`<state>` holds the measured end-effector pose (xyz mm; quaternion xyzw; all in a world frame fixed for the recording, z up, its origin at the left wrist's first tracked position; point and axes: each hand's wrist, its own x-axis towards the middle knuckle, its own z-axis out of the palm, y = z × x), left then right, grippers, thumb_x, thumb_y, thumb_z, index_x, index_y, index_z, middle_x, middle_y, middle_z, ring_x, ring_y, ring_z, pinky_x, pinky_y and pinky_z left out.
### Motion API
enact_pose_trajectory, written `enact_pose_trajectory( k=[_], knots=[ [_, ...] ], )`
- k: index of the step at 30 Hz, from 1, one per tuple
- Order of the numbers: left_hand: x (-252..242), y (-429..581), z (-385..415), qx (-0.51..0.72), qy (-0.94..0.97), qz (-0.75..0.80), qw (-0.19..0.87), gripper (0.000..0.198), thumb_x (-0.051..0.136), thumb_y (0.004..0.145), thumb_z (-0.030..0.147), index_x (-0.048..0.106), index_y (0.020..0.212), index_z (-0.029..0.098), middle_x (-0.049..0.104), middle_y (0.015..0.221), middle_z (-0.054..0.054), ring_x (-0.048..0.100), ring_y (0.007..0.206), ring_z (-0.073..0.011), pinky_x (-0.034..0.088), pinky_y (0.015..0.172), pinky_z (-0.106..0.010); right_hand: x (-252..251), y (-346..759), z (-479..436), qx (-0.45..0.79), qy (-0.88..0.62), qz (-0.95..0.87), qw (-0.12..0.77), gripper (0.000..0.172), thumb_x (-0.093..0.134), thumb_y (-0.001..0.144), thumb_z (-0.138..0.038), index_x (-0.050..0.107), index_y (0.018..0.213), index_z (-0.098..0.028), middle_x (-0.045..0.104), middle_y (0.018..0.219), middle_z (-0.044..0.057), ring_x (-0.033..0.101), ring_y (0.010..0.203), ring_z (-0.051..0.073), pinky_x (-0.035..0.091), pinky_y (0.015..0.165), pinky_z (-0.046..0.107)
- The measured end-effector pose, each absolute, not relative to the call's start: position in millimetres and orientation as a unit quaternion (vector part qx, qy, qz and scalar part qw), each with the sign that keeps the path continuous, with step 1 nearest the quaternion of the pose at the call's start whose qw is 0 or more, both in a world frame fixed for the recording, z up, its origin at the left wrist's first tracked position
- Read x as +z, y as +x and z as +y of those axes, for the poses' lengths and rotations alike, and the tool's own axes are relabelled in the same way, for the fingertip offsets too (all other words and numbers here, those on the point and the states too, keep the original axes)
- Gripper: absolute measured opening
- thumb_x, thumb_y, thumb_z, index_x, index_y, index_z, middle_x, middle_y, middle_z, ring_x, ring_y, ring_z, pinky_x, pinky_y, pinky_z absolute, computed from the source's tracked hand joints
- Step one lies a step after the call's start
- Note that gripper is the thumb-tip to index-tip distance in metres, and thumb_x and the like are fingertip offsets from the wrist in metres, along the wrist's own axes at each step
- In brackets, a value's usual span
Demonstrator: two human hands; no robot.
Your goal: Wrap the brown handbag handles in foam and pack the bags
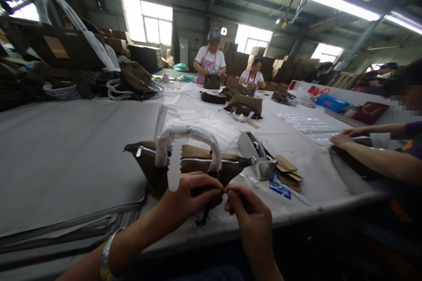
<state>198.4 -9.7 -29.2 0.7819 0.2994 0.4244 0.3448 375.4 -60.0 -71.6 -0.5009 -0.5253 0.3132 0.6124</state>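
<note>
In front of me an olive-brown handbag stands on the white-covered table, its silver zipper running along the top. White wrapping covers its raised handles, and a white strip with a jagged edge hangs from them. My left hand and my right hand meet at the bag's near side, each with thumb and fingers pinched together. What lies between the fingertips is too small to make out. Below my left fingers dangles a dark braided-looking strap.
Right of the bag lie a grey box, brown card tags and a blue packet. Dark strips lie at left. More bags rest farther back. A co-worker's arms reach in at right; two people work across the table.
</note>
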Motion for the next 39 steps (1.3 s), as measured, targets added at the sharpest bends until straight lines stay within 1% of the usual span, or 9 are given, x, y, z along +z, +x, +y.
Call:
enact_pose_trajectory(
  k=[4,7,12,17,21,26,30,35,39],
  knots=[
    [-35.6,195.0,-8.1,0.464,0.761,0.314,0.328,0.019,0.059,0.093,0.013,0.074,0.101,0.020,0.076,0.093,-0.002,0.072,0.086,-0.0142,0.058,0.083,-0.024,-74.7,376.1,-59.0,0.302,-0.516,-0.526,0.604,0.015,0.070,0.088,-0.033,0.074,0.096,-0.021,0.070,0.073,0.001,0.063,0.061,0.012,0.054,0.060,0.020],
    [-40.4,183.0,-4.5,0.487,0.764,0.303,0.296,0.031,0.047,0.093,0.006,0.072,0.106,0.019,0.076,0.104,-0.005,0.072,0.096,-0.0166,0.061,0.083,-0.025,-76.5,376.3,-58.2,0.310,-0.518,-0.523,0.602,0.016,0.070,0.088,-0.034,0.074,0.095,-0.020,0.069,0.071,0.001,0.065,0.063,0.014,0.055,0.061,0.021],
    [-51.6,150.2,2.2,0.471,0.810,0.335,0.104,0.039,0.048,0.091,0.003,0.067,0.119,0.023,0.072,0.119,-0.006,0.068,0.110,-0.0188,0.060,0.090,-0.029,-77.5,376.8,-56.6,0.307,-0.515,-0.524,0.605,0.015,0.070,0.087,-0.034,0.074,0.094,-0.021,0.069,0.071,0.000,0.064,0.062,0.013,0.055,0.061,0.021],
    [-64.7,131.5,2.0,0.354,0.895,0.263,-0.062,0.039,0.058,0.093,0.008,0.066,0.125,0.029,0.070,0.121,-0.003,0.066,0.112,-0.0192,0.057,0.096,-0.033,-79.5,378.3,-56.7,0.304,-0.512,-0.535,0.599,0.014,0.069,0.088,-0.033,0.074,0.095,-0.022,0.068,0.070,-0.001,0.063,0.061,0.011,0.054,0.061,0.019],
    [-62.3,135.1,-0.1,0.342,0.906,0.250,0.014,0.031,0.064,0.092,0.019,0.068,0.122,0.026,0.074,0.111,-0.002,0.069,0.104,-0.0172,0.058,0.092,-0.027,-78.7,376.6,-58.2,0.304,-0.506,-0.540,0.600,0.013,0.069,0.089,-0.032,0.074,0.095,-0.022,0.069,0.072,-0.001,0.063,0.061,0.011,0.054,0.061,0.019],
    [-50.3,153.0,1.5,0.416,0.886,0.185,0.089,0.025,0.060,0.093,0.011,0.074,0.109,0.025,0.075,0.110,-0.005,0.070,0.098,-0.0173,0.058,0.085,-0.027,-75.4,372.8,-59.4,0.319,-0.495,-0.542,0.600,0.012,0.069,0.088,-0.032,0.074,0.093,-0.022,0.069,0.075,0.000,0.063,0.062,0.011,0.053,0.061,0.019],
    [-47.5,172.5,-1.9,0.416,0.871,0.194,0.178,0.029,0.051,0.097,0.012,0.074,0.112,0.023,0.075,0.103,-0.007,0.070,0.092,-0.0163,0.057,0.080,-0.026,-74.0,371.7,-59.3,0.330,-0.485,-0.544,0.599,0.011,0.070,0.088,-0.031,0.075,0.092,-0.022,0.071,0.080,0.001,0.064,0.066,0.012,0.053,0.061,0.020],
    [-45.0,191.6,-10.1,0.423,0.818,0.290,0.260,0.013,0.069,0.089,0.018,0.074,0.101,0.021,0.076,0.092,-0.001,0.071,0.083,-0.0138,0.056,0.077,-0.021,-75.0,372.4,-59.0,0.330,-0.484,-0.546,0.599,0.010,0.070,0.087,-0.031,0.075,0.092,-0.023,0.071,0.080,0.000,0.065,0.068,0.013,0.054,0.064,0.020],
    [-40.1,195.2,-12.2,0.417,0.808,0.310,0.278,0.004,0.071,0.088,0.018,0.073,0.090,0.021,0.075,0.086,0.002,0.070,0.080,-0.0120,0.053,0.076,-0.020,-78.9,373.6,-58.1,0.331,-0.489,-0.535,0.604,0.011,0.072,0.086,-0.032,0.074,0.093,-0.024,0.071,0.081,0.000,0.065,0.069,0.013,0.054,0.065,0.020]
  ],
)
